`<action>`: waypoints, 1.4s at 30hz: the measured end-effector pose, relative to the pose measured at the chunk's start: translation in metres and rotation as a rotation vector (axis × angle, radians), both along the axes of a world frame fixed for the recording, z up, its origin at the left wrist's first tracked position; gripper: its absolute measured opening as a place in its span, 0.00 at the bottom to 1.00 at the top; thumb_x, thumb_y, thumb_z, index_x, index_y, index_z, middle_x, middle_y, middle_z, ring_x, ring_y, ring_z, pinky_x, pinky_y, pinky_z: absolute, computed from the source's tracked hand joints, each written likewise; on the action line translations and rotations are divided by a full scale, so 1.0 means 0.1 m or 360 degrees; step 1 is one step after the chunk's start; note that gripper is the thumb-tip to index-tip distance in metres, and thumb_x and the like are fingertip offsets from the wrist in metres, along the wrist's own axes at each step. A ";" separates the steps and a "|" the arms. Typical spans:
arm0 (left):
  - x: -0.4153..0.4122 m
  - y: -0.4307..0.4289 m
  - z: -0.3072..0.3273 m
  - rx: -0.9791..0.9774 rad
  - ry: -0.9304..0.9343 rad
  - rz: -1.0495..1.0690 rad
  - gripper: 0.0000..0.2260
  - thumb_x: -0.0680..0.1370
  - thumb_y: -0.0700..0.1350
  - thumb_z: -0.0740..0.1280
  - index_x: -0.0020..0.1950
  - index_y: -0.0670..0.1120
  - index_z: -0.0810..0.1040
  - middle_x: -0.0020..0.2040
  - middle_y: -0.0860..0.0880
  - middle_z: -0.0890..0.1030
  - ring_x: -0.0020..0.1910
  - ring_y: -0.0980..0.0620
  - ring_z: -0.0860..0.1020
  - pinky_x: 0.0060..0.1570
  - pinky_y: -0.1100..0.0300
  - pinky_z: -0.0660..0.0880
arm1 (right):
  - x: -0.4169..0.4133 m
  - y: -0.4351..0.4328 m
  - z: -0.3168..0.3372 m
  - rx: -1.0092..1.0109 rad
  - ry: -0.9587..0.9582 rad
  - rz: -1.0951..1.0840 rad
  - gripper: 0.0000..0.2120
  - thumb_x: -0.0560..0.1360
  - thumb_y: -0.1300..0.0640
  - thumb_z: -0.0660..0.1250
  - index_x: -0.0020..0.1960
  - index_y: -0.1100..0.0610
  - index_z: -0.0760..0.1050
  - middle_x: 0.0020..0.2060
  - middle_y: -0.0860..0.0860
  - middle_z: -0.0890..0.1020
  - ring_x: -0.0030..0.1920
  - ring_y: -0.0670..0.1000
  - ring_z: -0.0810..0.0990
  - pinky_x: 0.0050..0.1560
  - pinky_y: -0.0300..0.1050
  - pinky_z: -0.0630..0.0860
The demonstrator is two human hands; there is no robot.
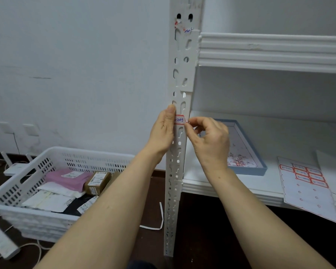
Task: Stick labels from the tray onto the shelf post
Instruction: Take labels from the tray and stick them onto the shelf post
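The white perforated shelf post [179,78] rises through the middle of the view. A red-bordered label [180,119] with blue writing lies across its front at mid-height. My left hand [163,133] lies along the post's left side with its thumb pressing the label's left end. My right hand [209,139] has curled fingers and pinches the label's right end at the post's edge. A shallow blue tray [260,169] sits on the lower shelf behind my right hand, with red scraps inside. A label sheet [308,187] with several red-bordered labels lies on the shelf at right.
A white slotted crate [14,193] of parcels stands on the dark floor at left. A paper strip [159,220] lies on the floor by the post's foot. A power strip [0,241] and cables lie at lower left. An upper shelf beam [270,53] crosses at right.
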State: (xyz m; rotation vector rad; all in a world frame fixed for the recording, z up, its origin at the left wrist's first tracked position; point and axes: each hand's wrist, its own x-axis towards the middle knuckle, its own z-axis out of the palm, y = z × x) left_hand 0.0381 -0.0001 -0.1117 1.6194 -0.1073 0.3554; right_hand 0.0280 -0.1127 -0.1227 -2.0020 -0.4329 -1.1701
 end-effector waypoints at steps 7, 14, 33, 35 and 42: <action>-0.02 -0.01 0.01 -0.0011 -0.0010 -0.0014 0.23 0.81 0.59 0.51 0.59 0.42 0.74 0.49 0.48 0.79 0.47 0.56 0.78 0.49 0.66 0.73 | 0.05 -0.06 0.02 -0.0292 -0.0262 -0.0131 0.07 0.72 0.53 0.70 0.40 0.56 0.81 0.35 0.48 0.84 0.34 0.47 0.80 0.56 0.46 0.65; -0.02 -0.01 0.02 0.0008 -0.0002 0.0020 0.21 0.81 0.58 0.51 0.58 0.44 0.73 0.47 0.51 0.79 0.45 0.60 0.77 0.42 0.76 0.72 | 0.04 -0.07 0.12 -0.0335 -0.0031 -0.0088 0.05 0.71 0.54 0.69 0.39 0.54 0.79 0.32 0.46 0.81 0.31 0.47 0.76 0.49 0.41 0.62; -0.13 -0.10 0.02 -0.0010 0.0060 0.0190 0.17 0.82 0.54 0.53 0.56 0.44 0.75 0.52 0.48 0.79 0.51 0.54 0.76 0.56 0.59 0.72 | -0.14 -0.27 0.14 0.1108 0.1222 0.0855 0.04 0.73 0.62 0.69 0.39 0.56 0.79 0.30 0.48 0.80 0.24 0.43 0.71 0.31 0.34 0.73; -0.30 -0.22 -0.06 0.0102 -0.0119 0.0608 0.14 0.82 0.50 0.56 0.63 0.46 0.73 0.58 0.48 0.74 0.56 0.54 0.72 0.61 0.60 0.69 | -0.18 -0.38 0.11 0.1372 0.1445 0.1018 0.01 0.72 0.62 0.69 0.42 0.59 0.79 0.29 0.49 0.80 0.24 0.43 0.71 0.31 0.35 0.73; -0.62 -0.70 -0.16 0.0135 -0.0488 0.0337 0.10 0.76 0.41 0.68 0.56 0.47 0.80 0.47 0.55 0.76 0.43 0.59 0.76 0.42 0.59 0.78 | -0.24 -0.73 -0.01 0.1646 0.1771 0.1375 0.15 0.71 0.44 0.64 0.40 0.55 0.81 0.32 0.49 0.78 0.31 0.46 0.73 0.34 0.40 0.73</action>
